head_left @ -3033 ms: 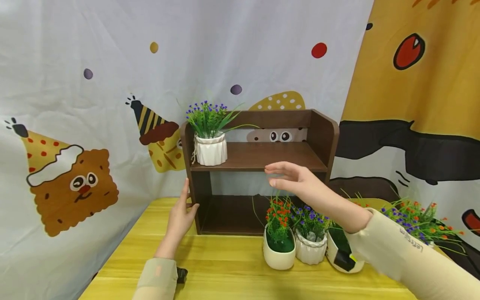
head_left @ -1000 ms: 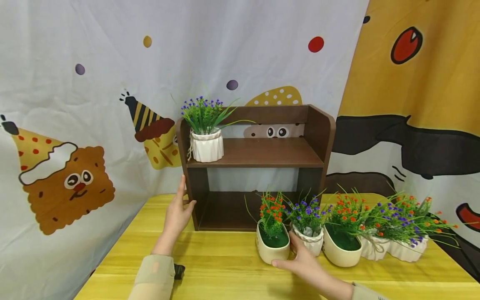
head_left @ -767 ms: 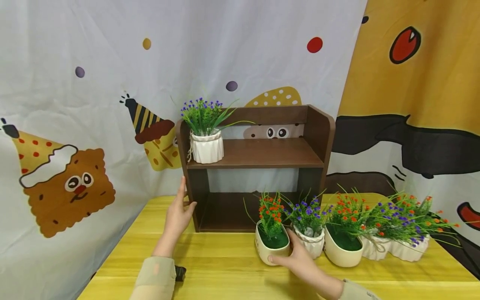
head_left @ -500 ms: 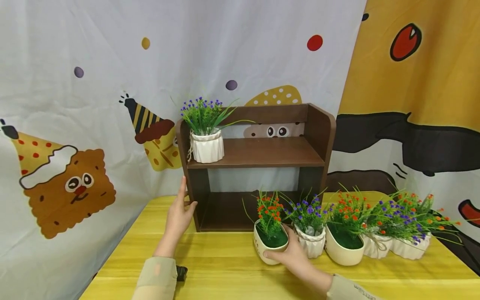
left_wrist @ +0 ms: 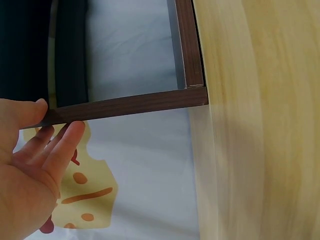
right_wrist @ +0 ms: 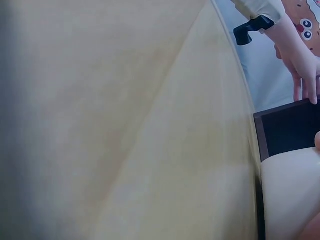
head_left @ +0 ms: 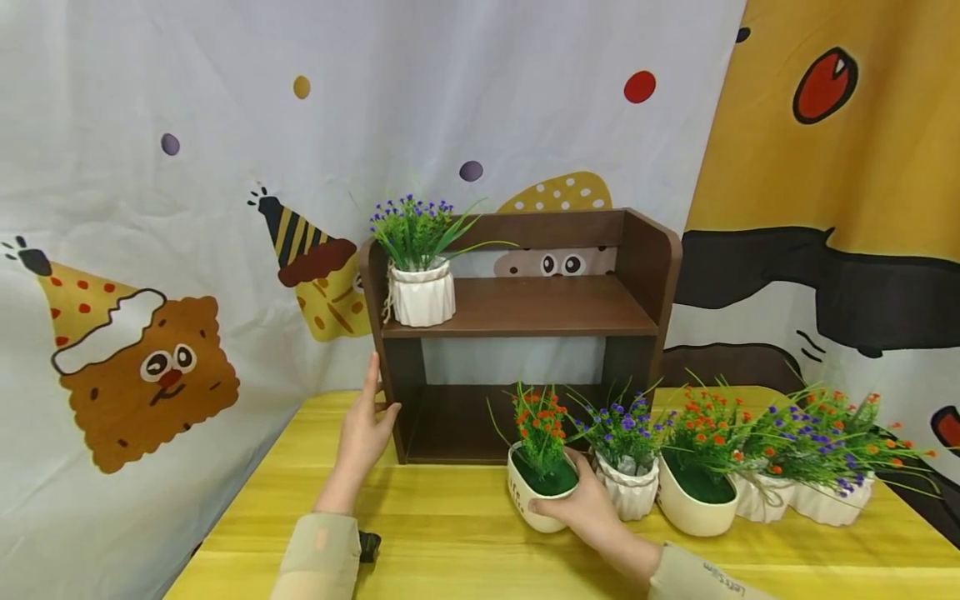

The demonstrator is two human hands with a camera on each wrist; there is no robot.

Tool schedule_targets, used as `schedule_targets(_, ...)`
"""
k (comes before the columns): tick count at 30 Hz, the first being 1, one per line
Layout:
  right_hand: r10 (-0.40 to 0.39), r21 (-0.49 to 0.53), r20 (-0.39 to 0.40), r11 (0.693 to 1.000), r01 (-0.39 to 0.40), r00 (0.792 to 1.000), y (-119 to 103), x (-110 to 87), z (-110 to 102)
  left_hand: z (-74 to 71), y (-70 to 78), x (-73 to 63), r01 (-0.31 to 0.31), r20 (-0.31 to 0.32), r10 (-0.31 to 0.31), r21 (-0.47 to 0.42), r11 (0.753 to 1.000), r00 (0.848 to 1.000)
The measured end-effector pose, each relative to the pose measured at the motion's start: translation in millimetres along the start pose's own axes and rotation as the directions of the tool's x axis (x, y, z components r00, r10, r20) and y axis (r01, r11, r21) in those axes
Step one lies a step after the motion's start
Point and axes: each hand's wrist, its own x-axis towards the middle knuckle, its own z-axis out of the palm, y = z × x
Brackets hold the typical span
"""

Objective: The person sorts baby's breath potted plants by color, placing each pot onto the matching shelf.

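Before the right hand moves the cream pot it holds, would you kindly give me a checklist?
1. Right hand gripping the orange-flowered cream pot: ok.
2. That pot's base clear of the wood-grain table: cannot tell.
3. Left hand touching the side of the brown two-tier shelf: ok.
4. Purple-flowered white pot upright on the upper tier: ok.
5. Bare room right of it there: ok.

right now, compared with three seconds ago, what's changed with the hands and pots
The right hand has come down from in front of the shelf and now grips the leftmost cream pot, which has shifted slightly left. The left hand is still at the shelf's left side, and the white pot with purple flowers is still on the upper level.
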Motion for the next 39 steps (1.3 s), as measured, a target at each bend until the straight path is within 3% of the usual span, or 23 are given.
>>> schedule_targets(4,0.003,-0.028,0.007,1.0,-0.003,1.0,-6,-0.5,0,0.6,0.1,1.3,-0.009,-0.002,0.009,-0.001,1.0,1.0)
schedule_targets(11,-0.023,0.087,0.067,0.996,0.017,0.997,-19,-2.8,5,0.0,0.1,0.8,-0.012,-0.009,0.012,-0.002,1.0,1.0)
schedule_targets(22,-0.113,0.188,0.159,0.979,0.083,0.981,-44,-17.7,9,0.1,0.7,0.5,-0.016,-0.015,0.015,-0.008,1.0,1.0)
schedule_targets(33,-0.144,0.177,0.196,0.978,0.109,0.97,-59,-25.1,10,1.0,1.1,-0.8,0.003,-0.017,-0.003,0.005,1.0,1.0)
schedule_targets(39,-0.198,0.193,0.238,0.969,0.153,0.951,-68,-22.5,8,1.4,1.7,0.5,0.014,-0.016,-0.014,-0.004,1.0,1.0)
